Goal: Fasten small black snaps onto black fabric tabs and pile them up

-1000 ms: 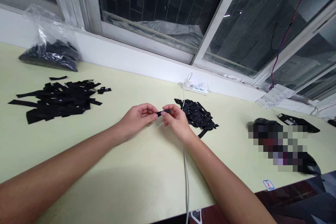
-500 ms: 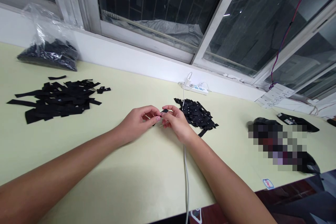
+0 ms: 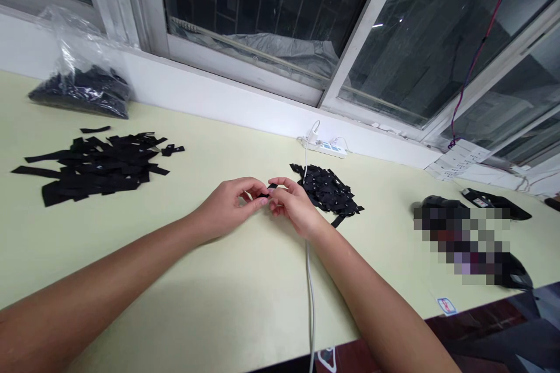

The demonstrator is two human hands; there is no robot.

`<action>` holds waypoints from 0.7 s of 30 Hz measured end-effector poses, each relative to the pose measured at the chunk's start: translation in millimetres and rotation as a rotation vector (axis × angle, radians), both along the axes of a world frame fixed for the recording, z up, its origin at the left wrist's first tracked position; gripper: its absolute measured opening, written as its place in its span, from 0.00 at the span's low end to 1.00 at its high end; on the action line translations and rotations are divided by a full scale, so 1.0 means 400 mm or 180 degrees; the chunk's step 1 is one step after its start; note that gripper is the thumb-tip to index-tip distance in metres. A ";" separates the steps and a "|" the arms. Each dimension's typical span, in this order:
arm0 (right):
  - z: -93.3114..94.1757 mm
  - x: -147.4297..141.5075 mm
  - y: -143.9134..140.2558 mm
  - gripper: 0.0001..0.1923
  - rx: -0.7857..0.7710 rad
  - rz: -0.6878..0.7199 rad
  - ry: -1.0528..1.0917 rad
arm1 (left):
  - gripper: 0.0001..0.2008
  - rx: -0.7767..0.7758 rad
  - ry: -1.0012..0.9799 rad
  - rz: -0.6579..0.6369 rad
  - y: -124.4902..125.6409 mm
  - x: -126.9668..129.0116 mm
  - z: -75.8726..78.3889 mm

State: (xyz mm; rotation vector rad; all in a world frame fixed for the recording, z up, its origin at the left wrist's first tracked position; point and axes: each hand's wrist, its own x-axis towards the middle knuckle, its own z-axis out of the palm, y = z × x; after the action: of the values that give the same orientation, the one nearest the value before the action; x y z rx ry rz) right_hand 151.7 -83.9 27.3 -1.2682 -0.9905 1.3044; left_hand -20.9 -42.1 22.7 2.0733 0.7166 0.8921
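- We see the pale yellow-green tabletop (image 3: 245, 297) evenly and brightly lit from overhead, while the dark glass window panes (image 3: 271, 6) toward twelve o'clock show night outside.
- Reflected streaks of ceiling lamps glint in the glass at eleven and one o'clock.
- We note only soft, faint shadows under the forearms toward six o'clock.
- The clear crinkled plastic bag of black pieces (image 3: 81, 84) at ten o'clock carries white glare.
- Wide-angle distortion bends the white window frames (image 3: 354, 46) outward at the edges.
- A pixelated block (image 3: 470, 242) at three o'clock hides detail; elsewhere we find focus sharp.
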 end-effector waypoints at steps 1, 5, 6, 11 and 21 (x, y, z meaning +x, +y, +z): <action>0.000 0.000 0.000 0.21 -0.0008 -0.0008 -0.0007 | 0.07 0.0001 0.0010 0.0006 -0.001 -0.001 -0.001; -0.004 -0.002 0.002 0.21 -0.0008 -0.0031 -0.0033 | 0.08 0.0058 0.0050 0.0001 -0.002 -0.002 0.001; -0.004 -0.002 0.002 0.22 -0.0010 -0.0034 -0.0029 | 0.08 0.0077 0.0056 0.0002 -0.002 -0.001 0.002; -0.003 -0.002 0.002 0.22 0.0006 -0.0062 -0.0018 | 0.07 0.0190 0.0009 0.0031 0.002 0.000 0.000; -0.011 0.027 0.018 0.22 0.0476 -0.0117 -0.0579 | 0.12 0.0118 -0.0133 0.0160 0.005 0.002 -0.009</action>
State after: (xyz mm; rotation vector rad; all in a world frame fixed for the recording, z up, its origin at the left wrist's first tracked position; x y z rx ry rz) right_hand 162.6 -76.7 22.9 -1.2996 -1.1647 1.0799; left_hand -20.1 -39.9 19.2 2.0712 0.7378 0.9806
